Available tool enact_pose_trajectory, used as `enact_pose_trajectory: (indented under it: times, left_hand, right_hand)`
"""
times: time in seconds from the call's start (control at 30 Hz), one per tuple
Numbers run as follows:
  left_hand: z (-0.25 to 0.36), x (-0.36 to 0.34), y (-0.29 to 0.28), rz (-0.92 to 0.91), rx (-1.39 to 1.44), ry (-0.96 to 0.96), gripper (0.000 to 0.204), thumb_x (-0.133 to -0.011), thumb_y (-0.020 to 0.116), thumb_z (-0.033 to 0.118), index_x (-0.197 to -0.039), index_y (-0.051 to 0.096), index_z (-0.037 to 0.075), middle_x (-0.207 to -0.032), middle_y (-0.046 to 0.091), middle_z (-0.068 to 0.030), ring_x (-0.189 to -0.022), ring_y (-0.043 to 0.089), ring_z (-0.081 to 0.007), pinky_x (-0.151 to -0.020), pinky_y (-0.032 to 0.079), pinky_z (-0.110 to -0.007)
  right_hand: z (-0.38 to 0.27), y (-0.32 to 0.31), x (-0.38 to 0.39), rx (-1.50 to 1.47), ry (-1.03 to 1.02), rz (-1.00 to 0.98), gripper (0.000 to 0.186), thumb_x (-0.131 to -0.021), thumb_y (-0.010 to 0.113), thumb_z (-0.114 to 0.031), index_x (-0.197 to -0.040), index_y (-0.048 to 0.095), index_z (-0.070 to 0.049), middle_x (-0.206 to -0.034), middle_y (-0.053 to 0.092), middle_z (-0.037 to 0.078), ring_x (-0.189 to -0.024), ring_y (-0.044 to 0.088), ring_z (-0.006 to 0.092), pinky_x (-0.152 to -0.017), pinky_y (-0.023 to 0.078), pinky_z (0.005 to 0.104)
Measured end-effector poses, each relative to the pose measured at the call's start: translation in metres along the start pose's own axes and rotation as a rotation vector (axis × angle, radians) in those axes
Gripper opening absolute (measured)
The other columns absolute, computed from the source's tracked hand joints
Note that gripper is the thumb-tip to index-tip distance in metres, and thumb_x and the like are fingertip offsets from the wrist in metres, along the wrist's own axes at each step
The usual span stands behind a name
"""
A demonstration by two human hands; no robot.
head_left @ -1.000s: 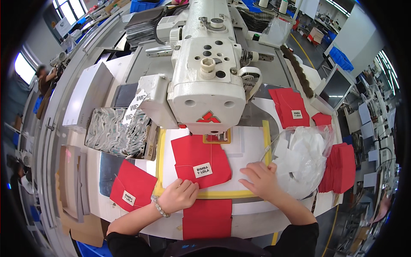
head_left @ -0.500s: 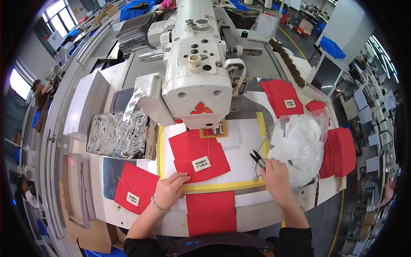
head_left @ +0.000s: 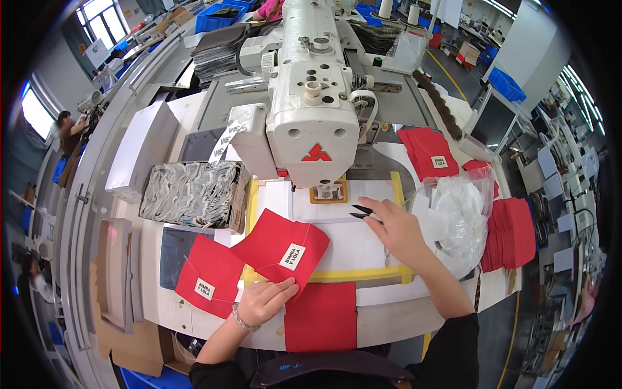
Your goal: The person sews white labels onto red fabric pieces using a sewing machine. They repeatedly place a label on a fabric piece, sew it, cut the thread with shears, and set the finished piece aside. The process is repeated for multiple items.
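My left hand (head_left: 264, 303) pinches the near corner of a labelled red fabric piece (head_left: 267, 238), which sits tilted beside the yellow-edged work plate. A white thread trails over this piece, and its far left part meets a second labelled red piece (head_left: 210, 269) at the left. In my right hand (head_left: 400, 232) is a pair of black-tipped thread snips (head_left: 363, 212), pointing left above the plate. Beyond the snips, the yellow-framed clamp (head_left: 329, 193) sits under the white sewing machine head (head_left: 314, 129). A plain red piece (head_left: 321, 321) hangs over the table's front edge.
At the left, a box of folded white labels (head_left: 188, 194) stands near a white carton (head_left: 142, 152). To the right are a clear bag of white material (head_left: 450, 223), stacked red pieces (head_left: 508, 233) and more labelled red pieces (head_left: 429, 152). A dark screen (head_left: 495, 123) stands far right.
My left hand has drawn the labelled red piece left and toward me, out from under the clamp, turning it. My right hand has moved the snips left and farther away, near the clamp.
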State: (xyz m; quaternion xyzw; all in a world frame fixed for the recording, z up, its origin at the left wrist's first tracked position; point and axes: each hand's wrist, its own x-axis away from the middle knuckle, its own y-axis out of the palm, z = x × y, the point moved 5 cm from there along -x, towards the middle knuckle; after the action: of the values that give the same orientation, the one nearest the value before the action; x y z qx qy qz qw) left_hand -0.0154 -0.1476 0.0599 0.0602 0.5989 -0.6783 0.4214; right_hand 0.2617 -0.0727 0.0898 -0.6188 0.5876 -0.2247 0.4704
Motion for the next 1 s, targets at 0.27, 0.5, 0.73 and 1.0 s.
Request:
enact_pose_trajectory:
  times: [0.27, 0.5, 0.73, 1.0]
  left_hand:
    - [0.012, 0.008, -0.008, -0.032, -0.032, -0.009, 0.036, -0.067, 0.065, 0.004, -0.102, 0.069, -0.001, -0.1, 0.07, -0.0118, -0.06, 0.061, -0.0148, -0.055, 0.052, -0.027]
    - [0.012, 0.004, -0.014, -0.02, -0.018, -0.023, 0.032, -0.069, 0.065, 0.001, -0.1, 0.069, -0.001, -0.099, 0.07, -0.0121, -0.063, 0.064, -0.0157, -0.055, 0.052, -0.027]
    - [-0.038, -0.012, -0.064, 0.169, 0.148, -0.465, 0.026, -0.07, 0.064, -0.012, -0.092, 0.069, 0.0, -0.09, 0.071, -0.0141, -0.081, 0.071, -0.0258, -0.072, 0.056, -0.031]
    - [-0.083, 0.002, -0.115, 0.356, 0.544, -0.615, 0.009, -0.085, 0.064, -0.006, -0.094, 0.064, -0.006, -0.093, 0.069, -0.0137, -0.087, 0.066, -0.0184, -0.08, 0.051, -0.028]
  right_hand:
    - [-0.041, 0.052, -0.024, 0.462, -0.566, 0.04, 0.036, -0.077, 0.068, -0.016, -0.113, 0.067, -0.016, -0.086, 0.057, -0.002, -0.074, 0.061, 0.0143, -0.063, 0.045, 0.0317]
    - [-0.046, 0.082, -0.032, 0.497, -0.605, 0.004, 0.029, -0.077, 0.064, -0.014, -0.106, 0.068, -0.013, -0.084, 0.059, -0.002, -0.075, 0.063, 0.0136, -0.065, 0.047, 0.0294]
    - [-0.03, 0.057, -0.034, 0.393, -0.521, 0.112, 0.029, -0.078, 0.071, -0.018, -0.106, 0.068, -0.013, -0.081, 0.057, -0.001, -0.066, 0.061, 0.0154, -0.058, 0.045, 0.0323]
    - [0.016, 0.007, -0.011, 0.399, -0.265, 0.126, 0.037, -0.08, 0.074, -0.025, -0.115, 0.066, -0.015, -0.081, 0.054, 0.004, -0.054, 0.056, 0.0219, -0.054, 0.045, 0.0339]
